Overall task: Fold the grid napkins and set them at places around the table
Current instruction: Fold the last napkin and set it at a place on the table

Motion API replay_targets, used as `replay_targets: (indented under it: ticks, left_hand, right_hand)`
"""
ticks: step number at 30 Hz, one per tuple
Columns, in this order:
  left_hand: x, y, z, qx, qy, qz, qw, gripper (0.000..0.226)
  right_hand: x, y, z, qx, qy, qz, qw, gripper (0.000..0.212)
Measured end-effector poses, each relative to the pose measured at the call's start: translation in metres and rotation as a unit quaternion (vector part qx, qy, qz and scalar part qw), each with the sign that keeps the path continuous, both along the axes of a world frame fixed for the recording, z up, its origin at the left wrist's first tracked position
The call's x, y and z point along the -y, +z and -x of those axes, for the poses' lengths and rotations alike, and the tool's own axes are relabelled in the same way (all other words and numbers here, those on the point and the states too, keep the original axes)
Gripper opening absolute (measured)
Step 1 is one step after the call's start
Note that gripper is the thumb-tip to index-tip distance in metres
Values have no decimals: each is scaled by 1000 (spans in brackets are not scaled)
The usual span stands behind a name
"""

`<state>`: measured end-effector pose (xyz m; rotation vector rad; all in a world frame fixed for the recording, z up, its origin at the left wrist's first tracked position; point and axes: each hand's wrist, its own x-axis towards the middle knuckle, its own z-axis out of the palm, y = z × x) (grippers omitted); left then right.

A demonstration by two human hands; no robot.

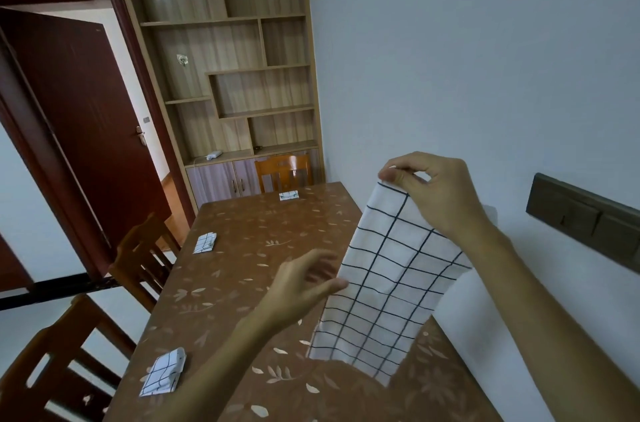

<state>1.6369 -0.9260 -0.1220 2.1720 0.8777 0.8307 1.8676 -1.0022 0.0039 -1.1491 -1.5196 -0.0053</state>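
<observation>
A white napkin with a dark grid (384,279) hangs unfolded above the right side of the brown leaf-patterned table (242,269). My right hand (429,193) pinches its top corner, raised over the table. My left hand (304,286) is at the napkin's left edge, thumb touching the cloth, fingers blurred; whether it grips is unclear. Three folded grid napkins lie on the table: one at the near left edge (162,371), one further along the left edge (205,242), one at the far end (289,195).
Wooden chairs stand along the table's left side (138,259) (52,362) and one at the far end (282,172). A wooden shelf unit (225,58) and an open dark red door (79,131) are beyond. The wall runs close along the table's right side.
</observation>
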Motion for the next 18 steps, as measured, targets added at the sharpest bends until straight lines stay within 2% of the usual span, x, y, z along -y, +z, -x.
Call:
replay_targets:
  ticks: [2, 6, 7, 9, 12, 15, 16, 18]
  left_hand:
    - [8, 11, -24, 22, -29, 10, 999, 47]
    - [17, 19, -55, 74, -37, 8, 997, 21]
    - [17, 19, -58, 89, -36, 19, 995, 18]
    - [13, 20, -58, 125, -28, 47, 991, 16]
    - [7, 24, -51, 164, -27, 86, 982, 9]
    - [3, 31, -41, 196, -14, 135, 971, 8]
    - [0, 32, -38, 201, -13, 131, 971, 10]
    - [-4, 36, -37, 203, -3, 131, 970, 14]
  right_hand:
    - [0, 0, 5, 13, 7, 11, 1000, 5]
    - [7, -1, 5, 39, -2, 8, 999, 5]
    - [11, -2, 1, 39, -14, 4, 999, 9]
    - [20, -8, -10, 25, -56, 7, 998, 29]
    - [40, -27, -35, -85, -91, 5, 992, 51]
    - [54, -59, -56, -235, -49, 39, 970, 72]
    - [57, -71, -57, -255, -26, 78, 964, 82]
    - [56, -99, -51, -237, 53, 175, 954, 90]
